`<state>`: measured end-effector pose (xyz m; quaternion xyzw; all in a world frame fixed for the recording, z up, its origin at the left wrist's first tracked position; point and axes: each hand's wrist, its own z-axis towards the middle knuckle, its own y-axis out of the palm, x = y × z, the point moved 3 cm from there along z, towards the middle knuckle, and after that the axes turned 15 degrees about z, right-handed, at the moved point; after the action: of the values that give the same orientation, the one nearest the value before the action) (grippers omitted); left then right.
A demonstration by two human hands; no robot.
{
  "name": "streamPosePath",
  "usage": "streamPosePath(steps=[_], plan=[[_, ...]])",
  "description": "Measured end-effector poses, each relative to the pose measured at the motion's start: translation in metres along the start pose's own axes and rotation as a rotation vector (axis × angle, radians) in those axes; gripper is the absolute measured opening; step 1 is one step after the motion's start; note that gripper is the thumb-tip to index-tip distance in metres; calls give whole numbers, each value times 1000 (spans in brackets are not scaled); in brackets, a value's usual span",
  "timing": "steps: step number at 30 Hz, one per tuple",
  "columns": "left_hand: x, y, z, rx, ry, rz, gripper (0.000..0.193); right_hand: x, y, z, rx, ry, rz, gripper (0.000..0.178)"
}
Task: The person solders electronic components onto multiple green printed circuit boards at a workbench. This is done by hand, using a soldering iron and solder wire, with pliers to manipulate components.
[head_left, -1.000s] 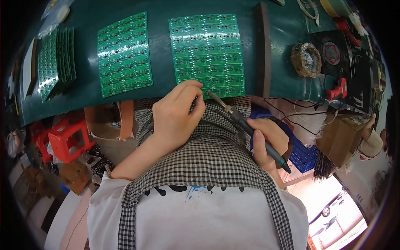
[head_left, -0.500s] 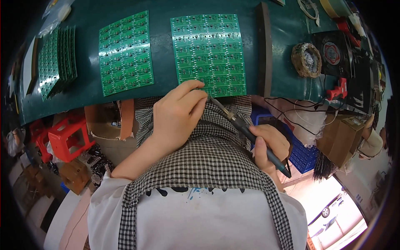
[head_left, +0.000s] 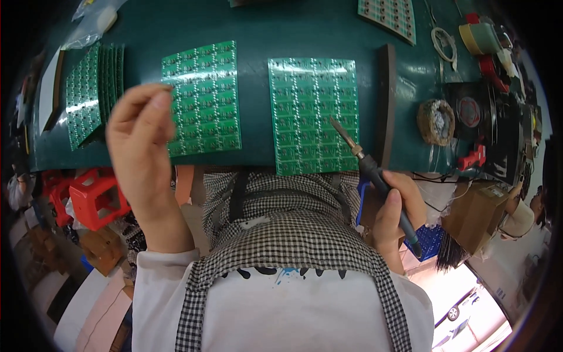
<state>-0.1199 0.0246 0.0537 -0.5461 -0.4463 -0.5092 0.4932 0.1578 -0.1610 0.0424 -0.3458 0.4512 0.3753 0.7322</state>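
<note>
**Soldering a green circuit-board panel**

Holding the soldering iron (head_left: 375,176) pen-style in closed fingers, the right hand (head_left: 396,214) angles its tip over the right panel (head_left: 314,114) lying flat on the green worktop (head_left: 252,23). The left hand (head_left: 141,152) hovers raised, fingertips pinched; anything held is too small to tell. A round holder (head_left: 436,121) contains tip-cleaning wool.

Hidden and unclear parts

The left hand (head_left: 143,155) covers one edge of the middle circuit panel (head_left: 202,105) — the soldering iron (head_left: 375,176) handle is partly hidden inside the right hand (head_left: 396,214).
</note>
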Motion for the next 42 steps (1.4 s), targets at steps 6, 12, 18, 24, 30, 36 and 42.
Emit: streamPosePath(steps=[6, 12, 18, 24, 30, 36, 42], plan=[[46, 49, 38, 415, 623, 568, 10, 8, 27, 45, 16, -21, 23, 17], [-33, 101, 37, 14, 476, 876, 7, 22, 48, 70, -23, -9, 34, 14], [-45, 109, 34, -54, 277, 887, 6, 27, 55, 78, -84, 23, 11, 14], [-49, 111, 34, -33, 358, 908, 7, 30, 58, 80, -100, 64, 29, 15], [-50, 111, 32, -50, 338, 903, 7, 31, 60, 80, -129, 26, 9, 16], [-46, 112, 29, -59, 422, 973, 5, 26, 59, 73, -142, 64, 13, 16], [-38, 105, 24, -173, 251, 840, 8, 22, 49, 64, -105, 62, 0, 15]])
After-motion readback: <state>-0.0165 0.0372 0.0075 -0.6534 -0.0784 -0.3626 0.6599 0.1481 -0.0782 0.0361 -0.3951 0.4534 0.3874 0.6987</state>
